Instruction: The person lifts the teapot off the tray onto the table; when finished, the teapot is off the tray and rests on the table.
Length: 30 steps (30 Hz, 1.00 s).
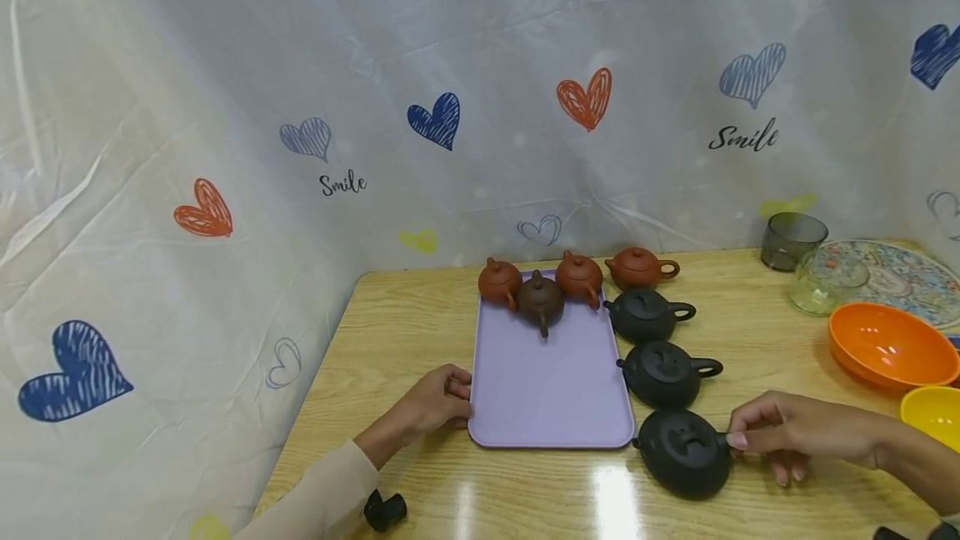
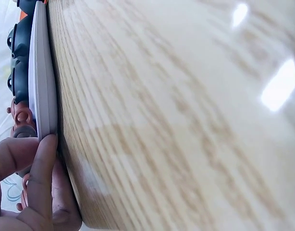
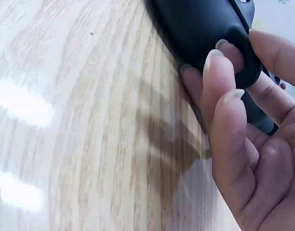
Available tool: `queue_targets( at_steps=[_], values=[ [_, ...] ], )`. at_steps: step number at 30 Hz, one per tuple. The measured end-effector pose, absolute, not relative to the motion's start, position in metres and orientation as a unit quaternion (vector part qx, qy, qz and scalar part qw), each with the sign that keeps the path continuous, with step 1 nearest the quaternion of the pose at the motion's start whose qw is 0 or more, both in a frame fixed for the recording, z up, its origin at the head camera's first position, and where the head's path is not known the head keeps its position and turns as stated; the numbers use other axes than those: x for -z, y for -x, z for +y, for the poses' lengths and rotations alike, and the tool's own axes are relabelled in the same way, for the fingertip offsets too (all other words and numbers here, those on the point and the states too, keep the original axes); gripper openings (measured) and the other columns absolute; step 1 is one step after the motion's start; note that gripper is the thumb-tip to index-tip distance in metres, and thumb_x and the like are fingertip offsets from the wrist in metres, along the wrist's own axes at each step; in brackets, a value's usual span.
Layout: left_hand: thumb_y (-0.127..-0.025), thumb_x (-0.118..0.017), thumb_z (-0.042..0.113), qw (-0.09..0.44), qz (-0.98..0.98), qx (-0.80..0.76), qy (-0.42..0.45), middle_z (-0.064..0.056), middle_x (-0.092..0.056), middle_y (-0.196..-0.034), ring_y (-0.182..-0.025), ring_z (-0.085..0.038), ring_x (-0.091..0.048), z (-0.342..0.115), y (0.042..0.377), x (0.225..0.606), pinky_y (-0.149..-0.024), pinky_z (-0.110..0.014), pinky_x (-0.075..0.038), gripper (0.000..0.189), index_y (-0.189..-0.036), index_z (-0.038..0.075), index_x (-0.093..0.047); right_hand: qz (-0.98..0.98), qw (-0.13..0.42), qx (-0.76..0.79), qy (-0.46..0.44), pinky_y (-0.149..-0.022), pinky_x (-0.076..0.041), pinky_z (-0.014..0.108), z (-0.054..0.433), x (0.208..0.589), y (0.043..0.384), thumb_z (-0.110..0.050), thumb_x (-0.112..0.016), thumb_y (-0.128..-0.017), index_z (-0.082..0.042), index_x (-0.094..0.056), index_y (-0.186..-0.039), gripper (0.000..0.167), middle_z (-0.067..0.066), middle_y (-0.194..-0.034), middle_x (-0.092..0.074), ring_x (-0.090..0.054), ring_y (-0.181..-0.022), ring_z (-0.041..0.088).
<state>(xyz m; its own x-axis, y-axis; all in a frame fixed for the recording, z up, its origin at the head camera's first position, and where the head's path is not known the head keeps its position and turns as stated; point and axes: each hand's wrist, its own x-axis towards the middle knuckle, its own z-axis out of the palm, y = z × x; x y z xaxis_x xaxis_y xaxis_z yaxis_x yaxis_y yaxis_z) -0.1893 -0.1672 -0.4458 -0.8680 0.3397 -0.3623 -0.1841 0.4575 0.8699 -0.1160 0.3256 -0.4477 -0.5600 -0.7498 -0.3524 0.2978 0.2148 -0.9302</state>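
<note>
My left hand (image 1: 437,398) grips the left rim of a lilac tray (image 1: 551,390). In the left wrist view its fingers (image 2: 39,178) meet at the tray's edge. My right hand (image 1: 813,432) holds the nearest black teapot (image 1: 684,452) by its handle, one fingertip through the loop in the right wrist view. This teapot stands beside the tray's near right corner, spout toward the tray. At the tray's far end sit two reddish clay teapots (image 1: 499,282) with a dark brown teapot (image 1: 540,300) between them.
Along the tray's right side stand two more black teapots (image 1: 663,375) and a reddish teapot (image 1: 637,267). Farther right are a dark glass (image 1: 793,242), a clear glass (image 1: 825,283), an orange bowl (image 1: 892,344), a yellow bowl (image 1: 933,415) and a patterned mat (image 1: 903,277). A heart-printed curtain (image 1: 510,173) hangs behind.
</note>
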Motion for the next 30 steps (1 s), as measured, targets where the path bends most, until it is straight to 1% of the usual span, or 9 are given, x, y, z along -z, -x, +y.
queue_targets(
  at_steps=[6,11,16,19,24,27,30],
  values=[
    [-0.085,-0.068,-0.003,0.252,0.818,-0.515,-0.048,-0.017,-0.057,-0.107,-0.087,-0.021,-0.061,-0.167,0.19,0.445,-0.076,-0.035,-0.062,0.049,-0.129,-0.008,-0.048,0.668,0.429,0.588,0.154,-0.055,-0.048,0.017,0.325,0.446,0.115,-0.012,-0.047,-0.105,0.017,-0.057,-0.112,0.031,0.002,-0.084,-0.059,-0.062,-0.065,0.01],
    [-0.084,-0.069,-0.003,0.25,0.82,-0.513,-0.05,-0.017,-0.057,-0.106,-0.086,-0.021,-0.061,-0.166,0.191,0.445,-0.075,-0.034,-0.062,0.049,-0.129,-0.008,-0.049,0.684,0.421,0.576,0.151,-0.055,-0.049,0.018,0.328,0.445,0.115,-0.013,-0.047,-0.106,0.01,-0.062,-0.114,0.029,0.003,-0.085,-0.06,-0.063,-0.065,0.011],
    [-0.084,-0.068,-0.003,0.25,0.819,-0.513,-0.05,-0.017,-0.057,-0.105,-0.086,-0.02,-0.061,-0.166,0.191,0.446,-0.074,-0.033,-0.062,0.048,-0.128,-0.008,-0.049,0.719,0.404,0.551,0.132,-0.057,-0.054,0.023,0.338,0.435,0.118,-0.017,-0.047,-0.107,0.001,-0.064,-0.12,0.028,0.008,-0.096,-0.063,-0.065,-0.068,0.015],
    [-0.083,-0.068,-0.003,0.251,0.821,-0.51,-0.052,-0.016,-0.057,-0.105,-0.085,-0.02,-0.061,-0.166,0.191,0.446,-0.074,-0.033,-0.062,0.048,-0.127,-0.008,-0.049,0.758,0.379,0.518,0.113,-0.058,-0.055,0.028,0.344,0.421,0.121,-0.021,-0.048,-0.107,-0.001,-0.064,-0.122,0.029,0.01,-0.102,-0.062,-0.064,-0.069,0.019],
    [-0.083,-0.069,-0.003,0.249,0.824,-0.507,-0.051,-0.016,-0.057,-0.104,-0.085,-0.02,-0.061,-0.166,0.19,0.446,-0.074,-0.033,-0.062,0.048,-0.127,-0.008,-0.05,0.821,0.329,0.458,0.089,-0.061,-0.054,0.033,0.346,0.389,0.131,-0.028,-0.048,-0.106,-0.001,-0.06,-0.126,0.035,0.01,-0.103,-0.059,-0.062,-0.074,0.028],
    [-0.082,-0.069,-0.003,0.244,0.828,-0.503,-0.049,-0.016,-0.057,-0.104,-0.085,-0.02,-0.061,-0.165,0.189,0.446,-0.072,-0.033,-0.062,0.048,-0.126,-0.008,-0.051,0.832,0.305,0.453,0.1,-0.063,-0.052,0.034,0.341,0.371,0.14,-0.028,-0.045,-0.107,-0.002,-0.058,-0.128,0.035,0.012,-0.104,-0.058,-0.061,-0.078,0.03],
    [-0.082,-0.068,-0.002,0.237,0.832,-0.5,-0.044,-0.015,-0.056,-0.103,-0.084,-0.02,-0.06,-0.164,0.189,0.446,-0.07,-0.031,-0.062,0.046,-0.125,-0.007,-0.051,0.837,0.27,0.458,0.133,-0.066,-0.054,0.035,0.327,0.357,0.15,-0.026,-0.045,-0.108,-0.005,-0.058,-0.127,0.031,0.013,-0.105,-0.059,-0.062,-0.081,0.03]
  ],
)
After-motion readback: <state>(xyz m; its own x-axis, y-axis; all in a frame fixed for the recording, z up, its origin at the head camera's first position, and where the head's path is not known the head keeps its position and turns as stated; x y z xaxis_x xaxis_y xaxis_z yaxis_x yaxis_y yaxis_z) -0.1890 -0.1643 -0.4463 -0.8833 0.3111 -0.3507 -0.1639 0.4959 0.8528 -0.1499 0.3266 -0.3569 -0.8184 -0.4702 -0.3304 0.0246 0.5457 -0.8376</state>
